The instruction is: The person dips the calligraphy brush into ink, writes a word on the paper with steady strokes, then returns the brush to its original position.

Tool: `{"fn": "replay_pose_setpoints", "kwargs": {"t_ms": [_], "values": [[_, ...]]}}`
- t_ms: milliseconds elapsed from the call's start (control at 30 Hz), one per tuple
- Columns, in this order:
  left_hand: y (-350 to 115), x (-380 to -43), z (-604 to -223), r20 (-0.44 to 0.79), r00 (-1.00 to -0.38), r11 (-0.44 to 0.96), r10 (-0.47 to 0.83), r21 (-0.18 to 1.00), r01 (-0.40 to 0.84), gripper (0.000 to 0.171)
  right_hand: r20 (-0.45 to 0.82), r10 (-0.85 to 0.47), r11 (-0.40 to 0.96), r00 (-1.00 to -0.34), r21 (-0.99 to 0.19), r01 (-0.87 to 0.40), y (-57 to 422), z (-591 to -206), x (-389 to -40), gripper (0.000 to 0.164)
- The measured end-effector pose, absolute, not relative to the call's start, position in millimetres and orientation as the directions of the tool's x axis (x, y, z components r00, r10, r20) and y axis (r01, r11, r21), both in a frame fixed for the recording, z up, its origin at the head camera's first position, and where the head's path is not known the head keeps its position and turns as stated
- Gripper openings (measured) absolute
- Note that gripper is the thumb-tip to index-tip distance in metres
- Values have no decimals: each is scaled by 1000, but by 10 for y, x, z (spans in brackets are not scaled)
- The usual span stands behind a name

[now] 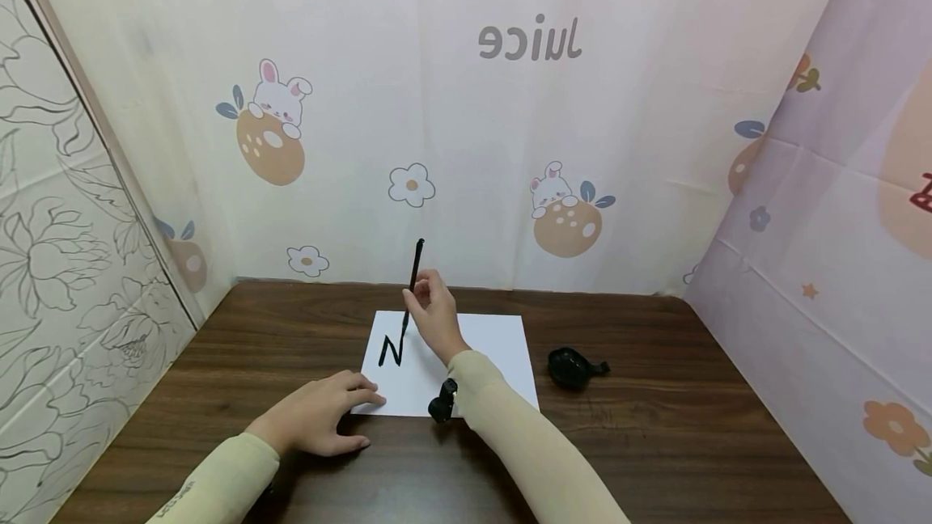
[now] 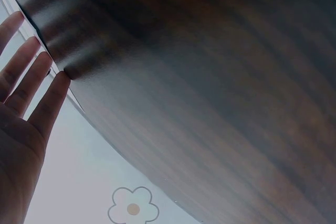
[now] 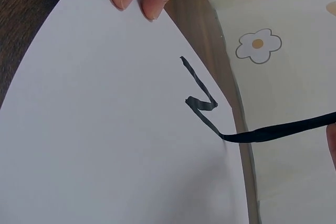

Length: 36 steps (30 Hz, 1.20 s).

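Note:
A white sheet of paper (image 1: 495,358) lies on the dark wooden table, bearing a black letter N (image 1: 392,351) on its left part. My right hand (image 1: 435,318) pinches a slim black brush (image 1: 416,265), held nearly upright. In the right wrist view the brush (image 3: 283,130) meets the paper at the end of the last black stroke (image 3: 202,118). My left hand (image 1: 316,415) rests palm down, fingers spread over the sheet's lower left corner and thumb on the wood. The left wrist view shows this hand (image 2: 26,114) with its fingers extended.
Right of the paper, a small glossy black dish (image 1: 571,368) with a short handle sits on the table (image 1: 655,427). A black device (image 1: 442,403) is on my right wrist. A printed curtain (image 1: 466,120) hangs behind the table's far edge, with patterned sheets at both sides.

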<state>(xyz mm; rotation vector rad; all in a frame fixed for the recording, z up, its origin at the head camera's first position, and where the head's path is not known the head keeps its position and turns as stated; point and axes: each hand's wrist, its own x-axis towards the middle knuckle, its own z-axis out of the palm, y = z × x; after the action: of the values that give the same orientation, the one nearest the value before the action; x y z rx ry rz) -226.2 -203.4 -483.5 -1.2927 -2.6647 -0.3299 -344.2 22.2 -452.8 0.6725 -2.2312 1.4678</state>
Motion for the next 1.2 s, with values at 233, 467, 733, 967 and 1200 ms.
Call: {"fn": "replay_pose_setpoints", "kwargs": {"t_ms": [233, 467, 733, 967, 1200], "values": [[-2026, -2259, -4823, 249, -607, 597, 755, 124, 793, 48, 588, -165, 313, -792, -730, -607, 257, -4479, -3430, 24], [-2021, -2259, -4814, 238, -616, 604, 751, 130, 787, 48, 610, -149, 302, -779, -722, -623, 325, -4383, -3440, 25], [-2015, -2257, -4816, 225, -623, 608, 750, 139, 782, 47, 610, -152, 317, -778, -715, -623, 403, -4390, -3443, 25], [-2019, -2242, -4814, 225, -626, 612, 746, 138, 779, 47, 600, -164, 314, -783, -720, -618, 414, -4444, -3424, 25], [-2014, -2236, -4803, 228, -626, 611, 746, 140, 779, 47, 611, -163, 316, -775, -712, -628, 422, -4475, -3424, 23]]}}
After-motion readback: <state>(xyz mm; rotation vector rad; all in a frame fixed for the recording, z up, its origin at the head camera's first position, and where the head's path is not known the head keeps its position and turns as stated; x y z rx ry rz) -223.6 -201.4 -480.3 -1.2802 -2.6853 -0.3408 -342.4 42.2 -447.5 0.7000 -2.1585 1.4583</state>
